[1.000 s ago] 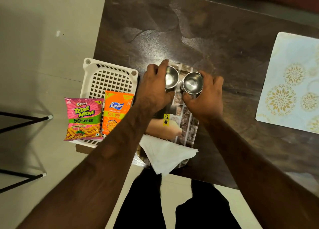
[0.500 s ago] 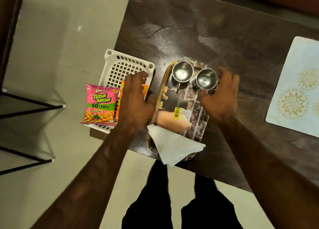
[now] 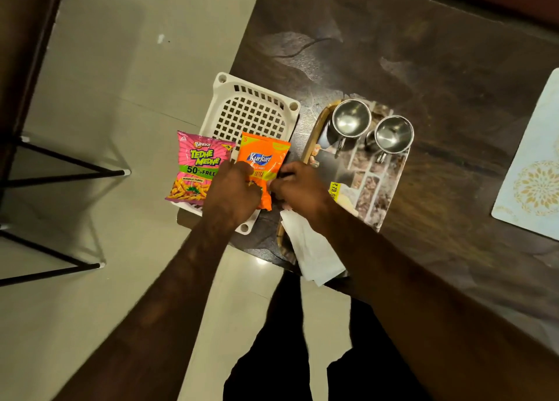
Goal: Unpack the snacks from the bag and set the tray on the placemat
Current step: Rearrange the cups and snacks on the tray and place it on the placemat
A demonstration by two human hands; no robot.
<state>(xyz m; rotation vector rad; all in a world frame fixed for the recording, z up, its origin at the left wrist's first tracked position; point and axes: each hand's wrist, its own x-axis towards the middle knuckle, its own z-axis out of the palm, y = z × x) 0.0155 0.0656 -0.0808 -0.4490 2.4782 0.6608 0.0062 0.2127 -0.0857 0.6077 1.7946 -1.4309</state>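
Gripping the orange Kurkure packet (image 3: 263, 164), both hands close on its lower half: the left hand (image 3: 231, 193) from the left, the right hand (image 3: 298, 189) from the right. The packet lies in the white plastic basket (image 3: 251, 113), long axis running away from the person, its logo end farthest. Touching the packet's left edge lies a pink Bingo! packet (image 3: 196, 166) reading "Tedhe Medhe", "50% free" and "Masala Tadka". Right of the basket sits the tray (image 3: 390, 186), long axis likewise pointing away, holding two steel cups (image 3: 351, 119), a white napkin (image 3: 314, 255) and a yellow tag marked "79.00". The placemat (image 3: 532, 171) lies well right of the tray.
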